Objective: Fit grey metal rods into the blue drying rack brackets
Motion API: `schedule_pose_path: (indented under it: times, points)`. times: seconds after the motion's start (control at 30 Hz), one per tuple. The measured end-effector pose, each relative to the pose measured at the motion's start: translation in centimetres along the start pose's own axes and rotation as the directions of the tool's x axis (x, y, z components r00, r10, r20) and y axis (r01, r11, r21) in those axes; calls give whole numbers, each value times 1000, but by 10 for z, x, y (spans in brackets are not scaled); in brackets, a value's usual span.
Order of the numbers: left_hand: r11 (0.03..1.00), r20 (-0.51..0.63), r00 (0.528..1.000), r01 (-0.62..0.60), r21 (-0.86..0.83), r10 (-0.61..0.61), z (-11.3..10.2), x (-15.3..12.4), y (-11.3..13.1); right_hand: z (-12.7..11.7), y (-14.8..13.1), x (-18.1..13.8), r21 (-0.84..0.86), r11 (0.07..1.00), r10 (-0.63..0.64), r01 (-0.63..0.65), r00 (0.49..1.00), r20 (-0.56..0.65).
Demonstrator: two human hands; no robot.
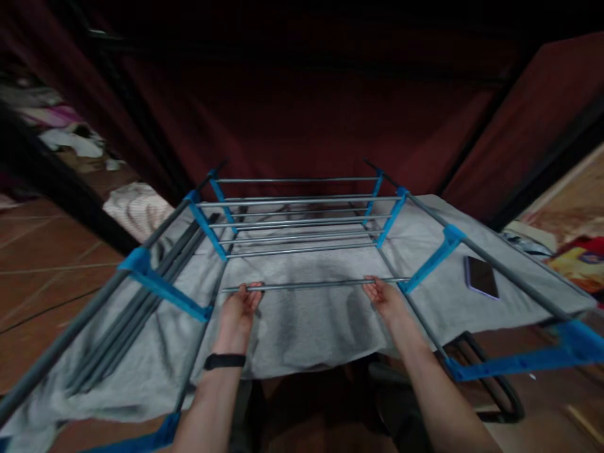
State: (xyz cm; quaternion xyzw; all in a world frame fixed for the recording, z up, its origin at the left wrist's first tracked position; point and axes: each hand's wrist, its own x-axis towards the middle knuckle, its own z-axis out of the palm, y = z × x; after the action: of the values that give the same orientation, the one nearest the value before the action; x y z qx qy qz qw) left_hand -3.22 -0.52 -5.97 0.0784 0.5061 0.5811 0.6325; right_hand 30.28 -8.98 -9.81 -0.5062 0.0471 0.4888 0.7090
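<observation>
Both of my hands hold one thin grey metal rod (pixel 311 285) level across the inside of a frame of grey tubes and blue plastic brackets. My left hand (pixel 241 305) is closed on the rod near its left end, which stops short of the left blue bracket (pixel 165 292). At the other side, my right hand (pixel 380 294) pinches the rod close to the right blue bracket (pixel 431 259), which the rod's right end meets; whether it sits in a hole I cannot tell. Several similar rods (pixel 297 201) span the far brackets.
Grey cloth (pixel 311 327) covers the surface beneath the frame. Several loose grey tubes (pixel 136 314) lie at the left. A phone (pixel 481 277) rests on the right side. Dark red curtains (pixel 302 126) hang behind. A black metal chair part (pixel 500 390) stands at the lower right.
</observation>
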Motion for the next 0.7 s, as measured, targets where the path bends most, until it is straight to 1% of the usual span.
schedule_pose_path:
  times: [0.13, 0.23, 0.4, 0.57, 0.7]
  points:
    - [992, -42, 993, -113, -48, 111, -3, -2, 0, -7, -1, 10, -32, 999, 15, -15, 1000, 5]
    - [985, -55, 986, -159, -68, 156, -5, 0, -2, -13, 1, 23, -54, 998, 22, -23, 1000, -20]
    - [982, -52, 985, -167, -83, 163, -9, 2, -4, -20, 1, 34, -52, 998, 36, -37, 999, -20]
    - [980, -42, 984, -177, -89, 174, -14, 3, -4, -18, -2, 34, -70, 996, 64, -63, 998, 15]
    - [975, -39, 980, -199, -93, 196, -19, 5, -6, -17, -1, 35, -80, 994, 78, -78, 997, 5]
